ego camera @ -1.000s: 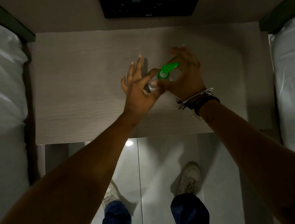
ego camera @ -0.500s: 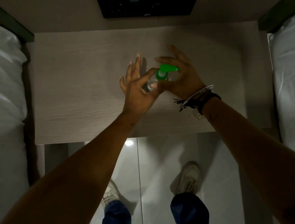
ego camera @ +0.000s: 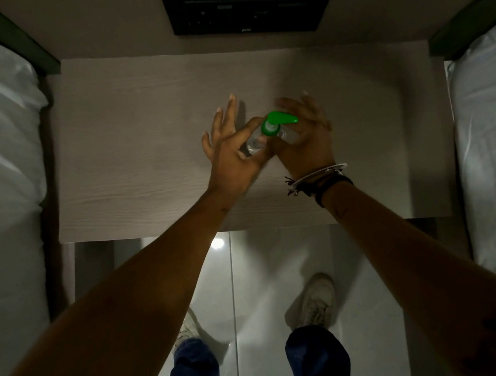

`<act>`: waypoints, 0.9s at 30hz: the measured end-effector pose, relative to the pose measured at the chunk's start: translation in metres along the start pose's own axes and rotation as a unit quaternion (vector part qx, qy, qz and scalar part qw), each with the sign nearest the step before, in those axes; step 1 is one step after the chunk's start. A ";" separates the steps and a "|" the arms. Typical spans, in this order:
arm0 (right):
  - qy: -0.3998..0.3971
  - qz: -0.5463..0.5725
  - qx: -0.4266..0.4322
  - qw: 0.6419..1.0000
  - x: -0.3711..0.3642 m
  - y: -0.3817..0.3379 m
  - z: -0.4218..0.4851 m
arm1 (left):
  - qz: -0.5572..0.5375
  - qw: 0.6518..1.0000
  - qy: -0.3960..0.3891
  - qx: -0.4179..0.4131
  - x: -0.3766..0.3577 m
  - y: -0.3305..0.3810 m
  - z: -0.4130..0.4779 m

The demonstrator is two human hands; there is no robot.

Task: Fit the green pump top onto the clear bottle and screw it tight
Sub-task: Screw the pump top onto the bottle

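Although the green pump top [ego camera: 275,121] already sits on the neck of the clear bottle [ego camera: 255,145], whether the thread is fully home cannot be read from the head view; the collar looks seated and the spout points away from the left hand, so I judge the fitting done and the tightening either under way or nearly finished. What is left, probably, is a last twist and letting go.

The bottle stands near the middle of the bench [ego camera: 140,158]. The left hand [ego camera: 229,155] pinches at the collar with thumb and forefinger, its other fingers [ego camera: 231,110] fanned out loose beyond the bottle. The right hand [ego camera: 306,138] is cupped round the bottle's body on the opposite side, fingers curled against it in a hold.

The pump top is glossy, bright plastic with a flat, tapering spout. The bottle is small, round and transparent, catching pale glints. The bench is matt, pale wood-grain laminate. Corded and beaded bracelets [ego camera: 319,179] circle the right wrist.
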State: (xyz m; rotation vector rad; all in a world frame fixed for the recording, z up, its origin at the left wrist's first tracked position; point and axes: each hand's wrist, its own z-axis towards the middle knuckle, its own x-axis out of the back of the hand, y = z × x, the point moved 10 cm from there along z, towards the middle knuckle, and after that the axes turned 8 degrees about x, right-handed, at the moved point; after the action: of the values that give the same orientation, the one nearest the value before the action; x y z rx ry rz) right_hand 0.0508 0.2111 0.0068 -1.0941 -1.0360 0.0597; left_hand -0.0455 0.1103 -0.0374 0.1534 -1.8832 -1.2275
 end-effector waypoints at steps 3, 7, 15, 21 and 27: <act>-0.094 -0.090 -0.017 0.991 0.004 0.005 0.003 | -0.007 1.000 -0.014 -0.002 0.001 0.000 0.001; -0.116 -0.200 0.053 0.971 0.023 -0.023 0.016 | -0.019 0.999 -0.026 0.006 0.000 -0.002 0.004; -0.174 -0.341 -0.005 0.924 0.007 -0.042 0.024 | -0.006 0.999 -0.047 0.013 -0.008 -0.017 0.015; -0.140 -0.310 -0.075 0.938 0.006 -0.035 0.015 | 0.000 0.999 -0.038 -0.010 -0.007 -0.015 0.014; -0.173 -0.277 -0.104 0.940 0.008 -0.033 0.012 | 0.047 0.997 -0.067 -0.009 -0.002 -0.004 0.013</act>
State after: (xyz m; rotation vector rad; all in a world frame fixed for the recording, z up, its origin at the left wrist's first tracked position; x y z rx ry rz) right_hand 0.0321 0.2068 0.0379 -0.9601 -1.6692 -0.3281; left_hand -0.0546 0.1183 -0.0433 -0.0286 -1.9706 -1.2172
